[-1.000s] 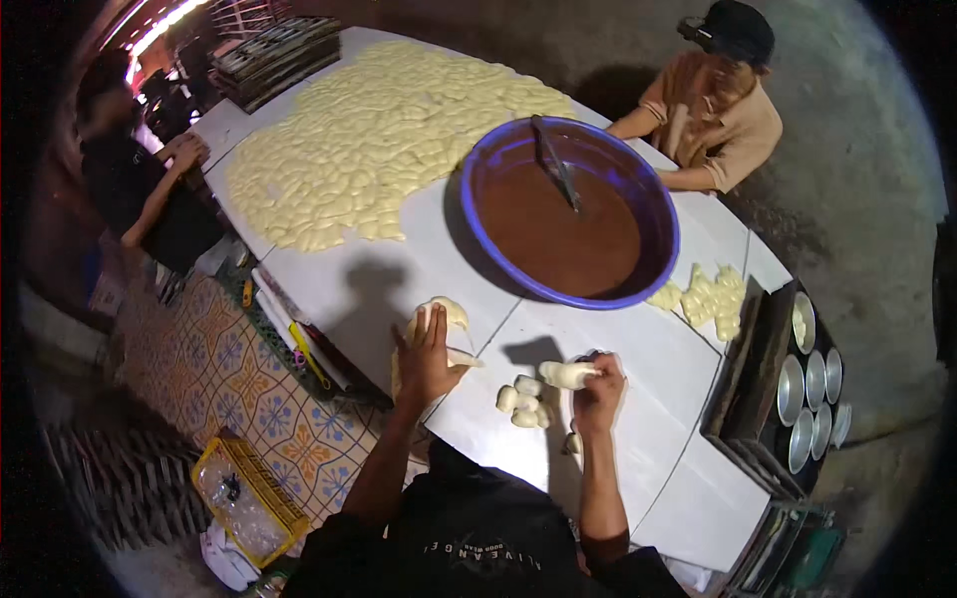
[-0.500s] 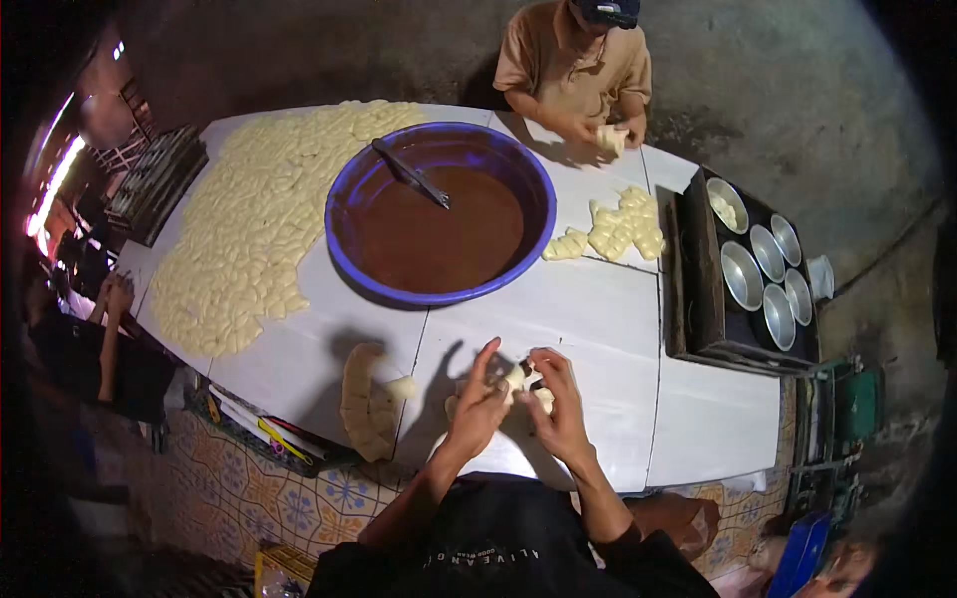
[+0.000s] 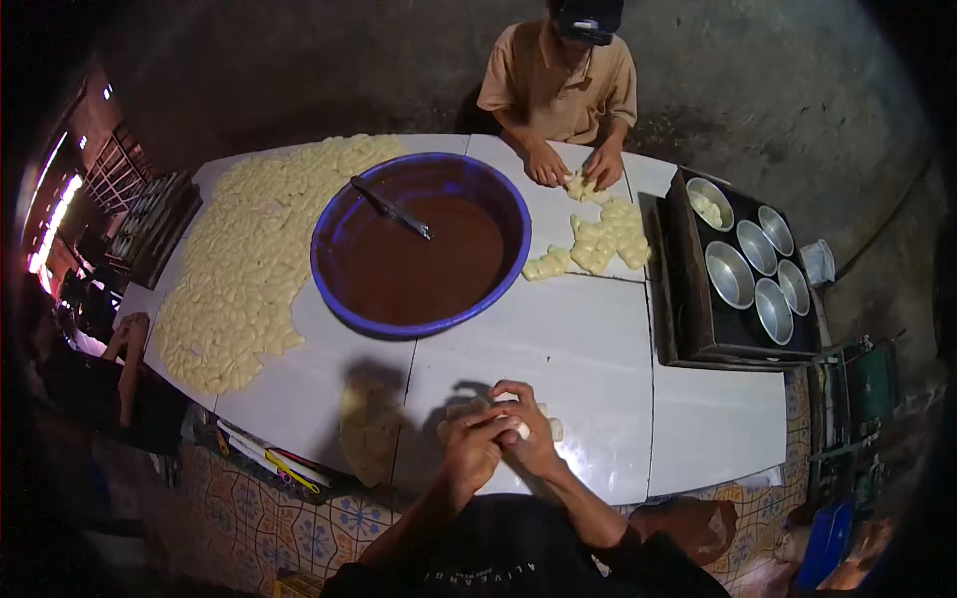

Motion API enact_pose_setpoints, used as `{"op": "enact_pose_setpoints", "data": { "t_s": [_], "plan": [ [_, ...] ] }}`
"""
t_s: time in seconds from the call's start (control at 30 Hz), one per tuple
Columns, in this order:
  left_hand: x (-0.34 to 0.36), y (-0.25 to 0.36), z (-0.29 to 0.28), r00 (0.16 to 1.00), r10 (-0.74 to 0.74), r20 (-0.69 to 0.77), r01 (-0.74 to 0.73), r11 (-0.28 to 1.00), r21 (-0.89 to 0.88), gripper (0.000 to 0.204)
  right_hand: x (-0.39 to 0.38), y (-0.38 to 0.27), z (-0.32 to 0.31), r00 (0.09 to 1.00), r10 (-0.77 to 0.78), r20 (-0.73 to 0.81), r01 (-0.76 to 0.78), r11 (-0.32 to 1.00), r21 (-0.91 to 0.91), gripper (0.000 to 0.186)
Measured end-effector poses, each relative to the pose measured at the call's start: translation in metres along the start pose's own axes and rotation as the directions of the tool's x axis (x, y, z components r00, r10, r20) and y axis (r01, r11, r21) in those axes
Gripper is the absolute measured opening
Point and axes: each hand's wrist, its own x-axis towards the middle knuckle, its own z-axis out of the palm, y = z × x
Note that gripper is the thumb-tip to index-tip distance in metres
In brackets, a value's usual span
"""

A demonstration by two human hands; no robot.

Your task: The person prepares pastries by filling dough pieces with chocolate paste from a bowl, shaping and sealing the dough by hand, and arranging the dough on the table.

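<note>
My left hand [image 3: 473, 448] and my right hand [image 3: 529, 431] are pressed together over the table, closed around a small pale piece of dough [image 3: 522, 431]. Only a bit of it shows between the fingers. Further dough pieces [image 3: 554, 430] lie on the white tabletop under and beside my hands, partly hidden by them. To the left, a row of flattened dough [image 3: 367, 431] rests in shadow near the table's front edge.
A blue-purple basin [image 3: 325, 289] holds brown filling, with a dark utensil [image 3: 391, 207] leaning inside. Many dough pieces [image 3: 229, 279] cover the left side. Opposite, a co-worker handles dough near a cluster of pieces [image 3: 603, 239]. A dark tray [image 3: 688, 324] with several metal tins stands right.
My hands have come together around the dough; before, they were apart with pale pieces at the fingers. The co-worker's hands have lowered to the table. The whole view has shifted slightly.
</note>
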Motion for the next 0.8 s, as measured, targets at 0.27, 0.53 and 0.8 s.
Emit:
{"op": "enact_pose_setpoints", "data": {
  "t_s": [0.27,0.53,0.8],
  "plan": [
    [0.082,0.038,-0.026,0.86,-0.089,0.502,0.301,0.883,-0.359,0.135,0.016,0.042,-0.029,0.977,0.193,0.086,-0.211,0.872,0.441,0.11],
    [0.241,0.14,-0.059,0.951,0.079,-0.299,0.31,-0.232,0.922,0.077,0.015,0.06,-0.031,0.94,0.335,-0.06,-0.268,0.838,0.476,0.091],
    [0.169,0.103,0.002,0.973,0.221,-0.066,0.115,-0.215,0.97,0.066,0.02,0.079,-0.025,0.893,0.45,-0.012,-0.278,0.571,0.772,0.057]
  ]
}}
